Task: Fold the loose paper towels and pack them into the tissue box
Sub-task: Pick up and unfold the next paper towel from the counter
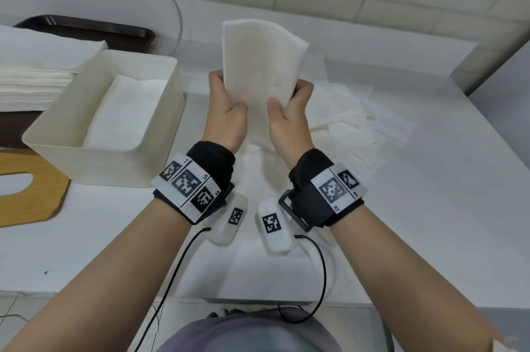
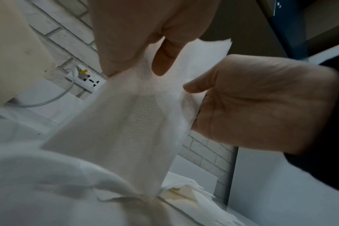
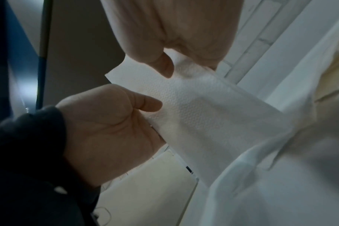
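Note:
I hold a folded white paper towel [image 1: 259, 64] upright above the table's middle. My left hand [image 1: 226, 96] grips its lower left edge, thumb in front and fingers curled behind. My right hand [image 1: 289, 100] pinches the lower right edge the same way. In the left wrist view my left hand [image 2: 137, 39] and right hand [image 2: 252, 99] clamp the embossed towel [image 2: 133, 116]. From the right wrist view, my right hand [image 3: 184, 35] and left hand [image 3: 106, 130] flank the towel [image 3: 207, 116]. The cream tissue box [image 1: 94, 163] stands open to the left, with folded towels [image 1: 123, 113] lying flat inside.
Loose unfolded towels [image 1: 358, 125] lie spread on the white table [image 1: 430, 208] to the right and under my hands. A stack of towels [image 1: 34, 73] rests on a dark tray [image 1: 86, 27] at the far left. A wooden lid [image 1: 28, 188] lies at the left edge.

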A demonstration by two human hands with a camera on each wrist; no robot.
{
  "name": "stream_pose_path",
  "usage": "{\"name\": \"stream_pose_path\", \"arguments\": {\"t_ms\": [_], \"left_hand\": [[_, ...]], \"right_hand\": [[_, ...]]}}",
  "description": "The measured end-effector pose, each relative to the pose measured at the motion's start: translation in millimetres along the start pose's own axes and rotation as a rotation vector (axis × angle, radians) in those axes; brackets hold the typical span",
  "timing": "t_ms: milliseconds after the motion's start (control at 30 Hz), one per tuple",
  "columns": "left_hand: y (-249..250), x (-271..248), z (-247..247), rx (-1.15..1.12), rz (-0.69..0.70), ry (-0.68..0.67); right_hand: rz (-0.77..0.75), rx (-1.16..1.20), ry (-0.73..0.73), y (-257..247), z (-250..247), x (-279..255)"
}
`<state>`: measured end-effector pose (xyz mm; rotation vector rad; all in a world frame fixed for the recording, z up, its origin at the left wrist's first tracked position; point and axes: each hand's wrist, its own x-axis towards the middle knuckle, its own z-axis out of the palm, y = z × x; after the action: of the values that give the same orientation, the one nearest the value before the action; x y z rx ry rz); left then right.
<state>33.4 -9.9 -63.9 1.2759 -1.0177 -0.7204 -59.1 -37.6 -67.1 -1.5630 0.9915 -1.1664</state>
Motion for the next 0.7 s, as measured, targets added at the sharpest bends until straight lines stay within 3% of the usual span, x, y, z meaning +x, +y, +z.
{"name": "stream_pose_path", "arguments": {"t_ms": [233,533,700], "left_hand": [[-6,2,-6,0.008,-0.064,0.08],[9,8,-19,-0.063,-0.131,0.029],[18,8,-30,0.099,-0.147,-0.069]], "right_hand": [[0.139,-0.004,-0.082,7,-1,4],[0.127,0.103,-0.171,-10,-7,11],[0.094,-0.015,-0.259,-30,-17,27]]}}
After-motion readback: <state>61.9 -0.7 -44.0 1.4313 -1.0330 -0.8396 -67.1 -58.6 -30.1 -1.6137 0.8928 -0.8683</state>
